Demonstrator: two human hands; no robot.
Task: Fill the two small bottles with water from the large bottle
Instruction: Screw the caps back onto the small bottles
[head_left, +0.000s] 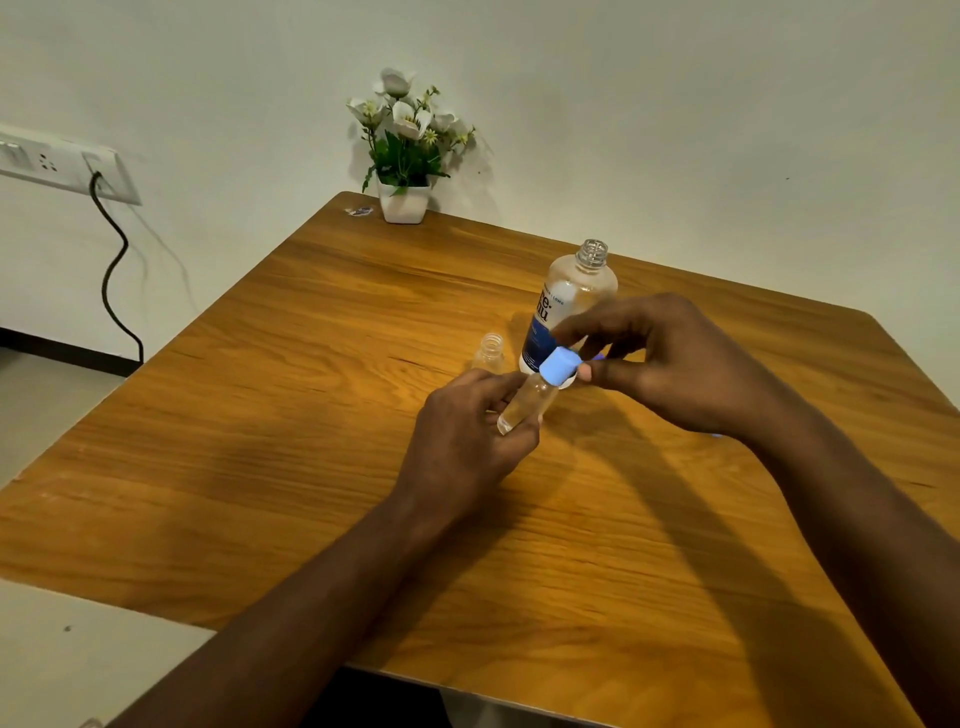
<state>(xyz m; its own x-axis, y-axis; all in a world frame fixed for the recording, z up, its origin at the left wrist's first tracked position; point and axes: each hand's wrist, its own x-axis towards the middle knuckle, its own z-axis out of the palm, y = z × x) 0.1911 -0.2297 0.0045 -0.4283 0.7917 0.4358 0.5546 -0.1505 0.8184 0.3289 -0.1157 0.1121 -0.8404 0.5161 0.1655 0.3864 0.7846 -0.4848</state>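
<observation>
Both hands meet on one small bottle (525, 404): my left hand (467, 439) wraps its body in a closed grip. Its long axis tilts from near-left up to far-right, where my right hand (670, 364) has the blue cap (560, 366) in a narrow pinch grip. On the table (260, 415) just beyond, the large bottle (569, 306) and the second small bottle (491, 354) stand open.

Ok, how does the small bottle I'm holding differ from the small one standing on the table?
The held small bottle wears a blue cap, pinched by the right hand; the standing small bottle is uncapped. The held one lies tilted in the left hand; the standing one is upright on the table. Both are clear.
</observation>
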